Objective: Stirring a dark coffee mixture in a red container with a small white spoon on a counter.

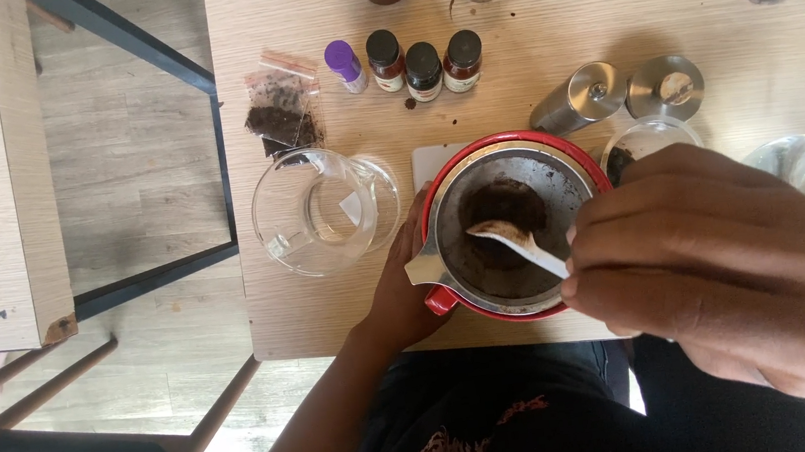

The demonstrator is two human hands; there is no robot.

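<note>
Gripping a small white spoon between pinched fingertips, the right hand is hovering at the near right edge of a metal strainer that is sitting inside a red mug on the light wooden table. The spoon's long axis is running from the fingers at the near right up toward the far left, so its bowl is lying over the dark wet grounds heaped in the middle of the strainer, just touching or just above them; which of the two is hard to tell. The left hand is wrapping around the left side of the mug, fingers curled against the red wall and the strainer's flat metal tab, steadying both. That hand is the nearer one to the mug body, while the right one is nearer to the grounds. Just left of the mug a clear glass pitcher is standing, apparently empty. Farther off, a row of small dark bottles and a purple-capped vial are lining up beside a plastic bag of dark leaves. Two steel canisters are resting to the far right of the strainer.
</note>
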